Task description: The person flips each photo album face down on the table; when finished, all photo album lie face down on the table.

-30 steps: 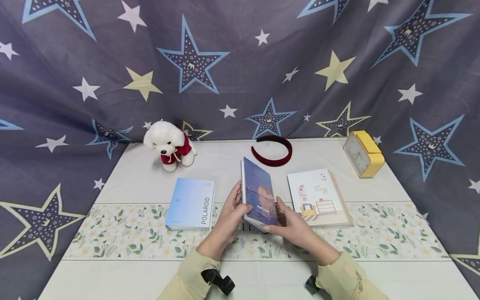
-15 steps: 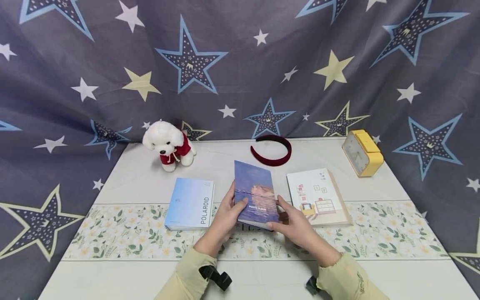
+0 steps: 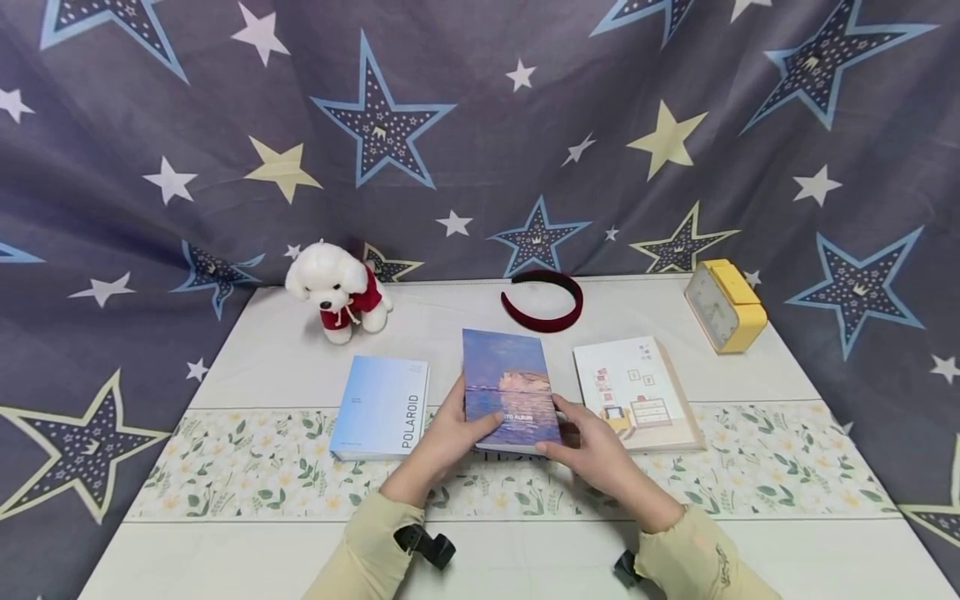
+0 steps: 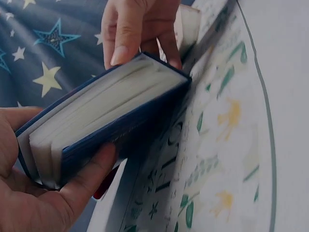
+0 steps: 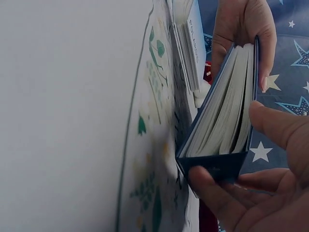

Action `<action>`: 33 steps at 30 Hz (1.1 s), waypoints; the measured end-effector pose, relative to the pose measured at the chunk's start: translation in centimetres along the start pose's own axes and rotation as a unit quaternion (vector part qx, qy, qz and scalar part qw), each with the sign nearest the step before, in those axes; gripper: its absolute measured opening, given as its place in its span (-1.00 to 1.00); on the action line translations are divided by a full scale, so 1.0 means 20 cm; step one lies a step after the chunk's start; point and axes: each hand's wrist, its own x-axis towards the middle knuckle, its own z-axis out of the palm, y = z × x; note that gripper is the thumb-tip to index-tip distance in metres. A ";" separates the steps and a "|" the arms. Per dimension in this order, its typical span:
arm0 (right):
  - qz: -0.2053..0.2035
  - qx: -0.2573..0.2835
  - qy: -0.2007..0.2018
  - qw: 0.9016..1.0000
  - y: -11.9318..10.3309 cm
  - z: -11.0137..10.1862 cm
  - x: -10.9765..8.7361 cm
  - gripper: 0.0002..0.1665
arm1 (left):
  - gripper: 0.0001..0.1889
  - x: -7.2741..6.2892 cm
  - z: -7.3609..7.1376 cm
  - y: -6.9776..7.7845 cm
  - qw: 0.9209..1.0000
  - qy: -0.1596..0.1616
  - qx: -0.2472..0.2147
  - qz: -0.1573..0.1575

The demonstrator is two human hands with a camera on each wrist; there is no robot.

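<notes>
Together, left hand [image 3: 452, 427] and right hand [image 3: 591, 443] hold a photo album [image 3: 510, 375]

The left one has its thumb across the cover; the right one pinches the lower right side. The album is raised above the floral strip [image 3: 772, 467] of the table [image 3: 540, 554], cover tilted upward. A blue POLAROID book [image 3: 381, 408] lies left of it, a white illustrated book [image 3: 633, 387] right. Farther back are a white plush dog [image 3: 330, 279], a dark red headband [image 3: 546, 323] and a yellow clock [image 3: 738, 312], before a star-printed curtain [image 3: 480, 150].

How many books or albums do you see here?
3: the POLAROID album lying at left, the seascape album held between left hand and right hand, and the white-covered book lying at right.
</notes>
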 end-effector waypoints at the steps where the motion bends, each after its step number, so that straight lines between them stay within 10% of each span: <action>1: 0.002 0.001 0.000 1.000 0.00 0.00 0.00 -0.03 | -0.03 0.00 0.00 0.00 1.000 -0.002 0.004 0.001; 15: 0.001 -0.045 0.006 0.999 0.00 0.00 -0.01 -0.14 | 0.46 0.00 -0.02 -0.03 0.988 -0.004 0.154 0.002; 33: 0.009 -0.108 0.016 0.994 0.00 -0.01 -0.01 -0.15 | 0.50 0.00 -0.02 -0.06 0.972 -0.019 0.232 -0.002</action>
